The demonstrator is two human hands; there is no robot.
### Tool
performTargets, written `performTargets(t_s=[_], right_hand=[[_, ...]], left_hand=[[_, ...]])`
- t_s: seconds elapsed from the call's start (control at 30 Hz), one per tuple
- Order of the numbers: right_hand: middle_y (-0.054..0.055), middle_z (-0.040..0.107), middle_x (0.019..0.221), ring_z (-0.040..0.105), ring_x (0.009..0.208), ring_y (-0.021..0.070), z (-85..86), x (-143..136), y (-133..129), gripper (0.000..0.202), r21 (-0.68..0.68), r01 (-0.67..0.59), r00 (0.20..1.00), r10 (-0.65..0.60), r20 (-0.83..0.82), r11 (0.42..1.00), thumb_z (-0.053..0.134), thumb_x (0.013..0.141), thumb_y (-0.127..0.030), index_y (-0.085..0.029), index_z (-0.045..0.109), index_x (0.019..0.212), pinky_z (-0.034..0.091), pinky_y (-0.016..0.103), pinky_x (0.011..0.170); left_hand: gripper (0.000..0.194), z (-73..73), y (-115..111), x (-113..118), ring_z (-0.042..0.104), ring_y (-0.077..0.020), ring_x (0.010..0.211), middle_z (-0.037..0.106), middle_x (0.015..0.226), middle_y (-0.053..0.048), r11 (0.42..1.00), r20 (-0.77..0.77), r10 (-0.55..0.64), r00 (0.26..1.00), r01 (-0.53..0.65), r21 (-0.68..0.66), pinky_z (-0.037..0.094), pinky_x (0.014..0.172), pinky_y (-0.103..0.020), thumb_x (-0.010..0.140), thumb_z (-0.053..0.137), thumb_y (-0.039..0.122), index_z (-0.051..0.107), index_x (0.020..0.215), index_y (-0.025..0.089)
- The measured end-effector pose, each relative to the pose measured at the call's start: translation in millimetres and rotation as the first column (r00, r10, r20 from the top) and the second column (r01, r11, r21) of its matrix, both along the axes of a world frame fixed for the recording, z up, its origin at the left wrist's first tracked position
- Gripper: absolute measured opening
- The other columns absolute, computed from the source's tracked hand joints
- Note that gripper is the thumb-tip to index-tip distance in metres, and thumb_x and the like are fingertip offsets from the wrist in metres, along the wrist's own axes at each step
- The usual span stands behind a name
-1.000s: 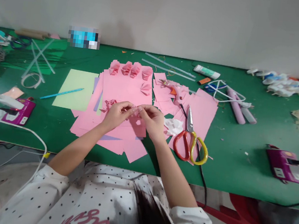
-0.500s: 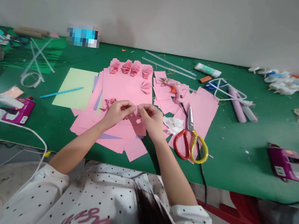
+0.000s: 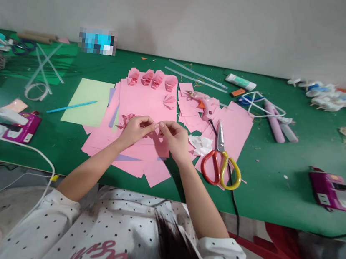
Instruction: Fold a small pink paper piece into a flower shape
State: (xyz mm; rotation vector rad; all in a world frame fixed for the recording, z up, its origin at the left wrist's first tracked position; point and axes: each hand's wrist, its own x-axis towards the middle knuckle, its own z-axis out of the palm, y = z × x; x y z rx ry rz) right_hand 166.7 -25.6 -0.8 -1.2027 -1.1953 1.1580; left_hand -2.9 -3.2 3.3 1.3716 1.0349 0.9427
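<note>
Between the fingertips of my left hand [image 3: 138, 130] and my right hand [image 3: 173, 138] is a small pink paper piece [image 3: 157, 131], mostly hidden by the fingers. Both hands pinch it over a stack of pink paper [image 3: 145, 101]. Several folded pink paper pieces [image 3: 157, 79] line the stack's top edge, and a flatter fanned one [image 3: 169, 101] lies below them at the right. Crumpled pink pieces [image 3: 126, 120] lie beside my left hand. Right of my right hand are crumpled white tissue [image 3: 201, 145] and scissors with red and yellow handles [image 3: 220, 146].
A pink glue gun [image 3: 205, 107] rests on pink scraps. Pale green paper [image 3: 88, 113] carries a blue stick [image 3: 71, 106]. Purple power boxes stand at the left [image 3: 28, 129] and right [image 3: 331, 191] of the green table [image 3: 284, 172]. A glue tube [image 3: 241, 81] lies at the back.
</note>
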Motion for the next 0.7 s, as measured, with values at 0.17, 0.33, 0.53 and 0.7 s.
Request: performTargets(t_s=[0.17,0.33,0.53,0.7], right_hand=[[0.0,0.067,0.068,0.062,0.063,0.0135,0.6,-1.6,-1.3,0.03,-0.012,-0.026,1.0,0.026,0.004,1.0,0.073,0.086,-0.05,-0.02,0.072,0.084,0.052,0.029,0.062],[-0.001,0.067,0.068,0.062,0.06,0.0129,3.4,-5.5,-3.8,0.03,-0.021,-0.058,0.998,0.057,-0.023,0.998,0.072,0.087,-0.049,-0.02,0.068,0.085,0.051,0.027,0.056],[-0.002,0.067,0.069,0.061,0.054,0.0126,4.5,-4.7,-6.5,0.027,0.016,-0.049,0.997,0.048,0.062,0.999,0.068,0.091,-0.046,-0.022,0.063,0.083,0.049,0.028,0.053],[-0.003,0.064,0.066,0.057,0.052,0.0124,3.3,-3.9,-6.1,0.029,0.045,0.003,0.994,-0.008,0.111,0.999,0.067,0.092,-0.049,-0.023,0.06,0.082,0.047,0.028,0.052]], left_hand=[[0.032,-1.1,-0.2,-0.1,0.053,-0.01,0.059,0.059,0.065,0.002,0.999,-0.015,0.016,1.0,-0.015,0.052,0.043,0.055,-0.023,0.083,0.077,0.041,0.061,0.071,0.017],[0.02,-0.2,-0.1,-0.6,0.053,-0.0107,0.066,0.059,0.069,0.002,0.987,-0.041,0.035,0.999,-0.028,0.158,0.042,0.064,-0.026,0.086,0.067,0.029,0.06,0.07,0.017],[0.017,2.4,-3.2,1.4,0.056,-0.0124,0.068,0.062,0.07,0.001,0.981,-0.107,0.039,0.993,-0.018,0.195,0.043,0.067,-0.027,0.085,0.065,0.027,0.061,0.072,0.017],[0.024,1.2,-3.3,3.2,0.054,-0.0129,0.069,0.06,0.073,0.001,0.986,-0.108,0.004,0.994,0.014,0.166,0.042,0.067,-0.027,0.087,0.069,0.036,0.061,0.075,0.018]])
